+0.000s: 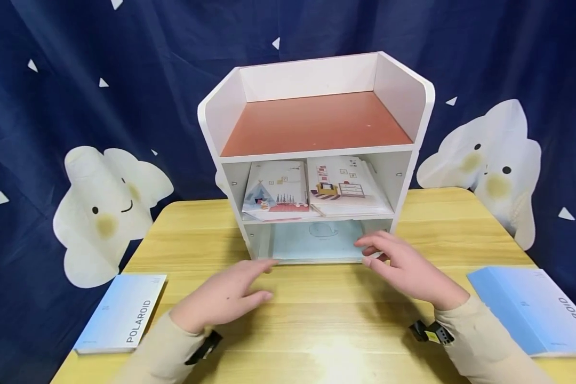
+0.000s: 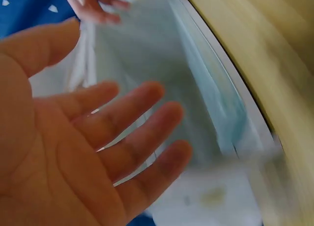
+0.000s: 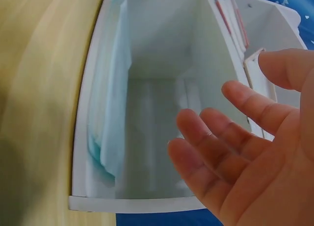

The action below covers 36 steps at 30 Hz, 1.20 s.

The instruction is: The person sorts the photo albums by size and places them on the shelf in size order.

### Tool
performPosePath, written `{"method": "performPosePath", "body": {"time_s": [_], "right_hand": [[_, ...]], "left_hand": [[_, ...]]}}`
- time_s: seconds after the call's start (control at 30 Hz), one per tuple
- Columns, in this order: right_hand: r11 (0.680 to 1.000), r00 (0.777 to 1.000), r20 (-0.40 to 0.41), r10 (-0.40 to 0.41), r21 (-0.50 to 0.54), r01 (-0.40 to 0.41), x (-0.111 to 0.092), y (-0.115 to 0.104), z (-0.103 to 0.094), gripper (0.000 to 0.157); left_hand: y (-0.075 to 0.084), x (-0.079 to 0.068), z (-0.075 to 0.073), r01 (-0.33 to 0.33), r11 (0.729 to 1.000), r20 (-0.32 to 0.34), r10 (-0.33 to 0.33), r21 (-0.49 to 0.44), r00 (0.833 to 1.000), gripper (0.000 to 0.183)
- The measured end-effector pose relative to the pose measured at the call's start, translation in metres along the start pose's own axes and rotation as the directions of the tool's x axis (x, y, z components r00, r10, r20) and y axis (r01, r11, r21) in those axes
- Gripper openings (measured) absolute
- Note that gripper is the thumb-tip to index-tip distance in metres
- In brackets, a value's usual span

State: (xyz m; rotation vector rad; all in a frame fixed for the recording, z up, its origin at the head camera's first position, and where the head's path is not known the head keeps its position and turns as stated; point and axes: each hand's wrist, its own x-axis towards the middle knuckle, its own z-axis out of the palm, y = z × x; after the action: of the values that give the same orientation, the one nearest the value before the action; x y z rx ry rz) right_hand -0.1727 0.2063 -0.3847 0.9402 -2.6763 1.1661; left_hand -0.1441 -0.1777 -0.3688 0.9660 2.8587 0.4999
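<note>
A white shelf unit (image 1: 309, 218) with a reddish-brown top board stands on the wooden table. On its bottom level lies a light blue whale-print item (image 1: 312, 242), a flat soft-looking stack in the right wrist view. My left hand (image 1: 228, 296) hovers before the shelf's lower left corner, fingers extended, holding nothing. My right hand (image 1: 408, 266) is at the lower right corner, fingers loosely bent, its palm bare in the right wrist view. Illustrated booklets (image 1: 276, 186) in two piles fill the middle level, one pile beside the other.
A blue-and-white box marked POLAROID (image 1: 120, 312) lies on the table's left side. A thicker, similar box (image 1: 533, 312) sits at the right edge. Behind the table hangs a dark blue curtain (image 1: 125, 64) with cloud-shaped cushions (image 1: 108, 213) in front.
</note>
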Motion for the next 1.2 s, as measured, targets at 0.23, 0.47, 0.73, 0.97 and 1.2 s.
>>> {"method": "performPosePath", "body": {"time_s": [0.23,0.47,0.73,0.97,1.2], "right_hand": [[1.0,1.0,-0.005,0.006,0.001,-0.006,-0.009,0.002,0.005,0.026],[0.991,0.993,0.032,0.112,0.07,-0.114,-0.018,0.008,0.018,0.025],[0.936,0.958,0.142,0.251,0.217,-0.277,-0.023,0.014,0.024,0.038],[0.88,0.927,0.24,0.288,0.316,-0.355,-0.027,0.021,0.023,0.048],[0.877,0.927,0.243,0.285,0.326,-0.354,-0.03,0.027,0.025,0.046]], "left_hand": [[-0.058,-0.042,-0.016,0.2,0.963,-0.039,-0.196,0.183,0.98,0.061],[-0.121,-0.071,-0.021,0.466,0.866,0.012,-0.475,0.183,0.88,0.077],[-0.168,-0.094,-0.028,0.577,0.811,0.08,-0.584,0.095,0.808,0.087],[-0.186,-0.104,-0.037,0.674,0.733,0.116,-0.681,0.095,0.723,0.1],[-0.198,-0.116,-0.047,0.735,0.676,0.168,-0.732,0.058,0.66,0.116]]}}
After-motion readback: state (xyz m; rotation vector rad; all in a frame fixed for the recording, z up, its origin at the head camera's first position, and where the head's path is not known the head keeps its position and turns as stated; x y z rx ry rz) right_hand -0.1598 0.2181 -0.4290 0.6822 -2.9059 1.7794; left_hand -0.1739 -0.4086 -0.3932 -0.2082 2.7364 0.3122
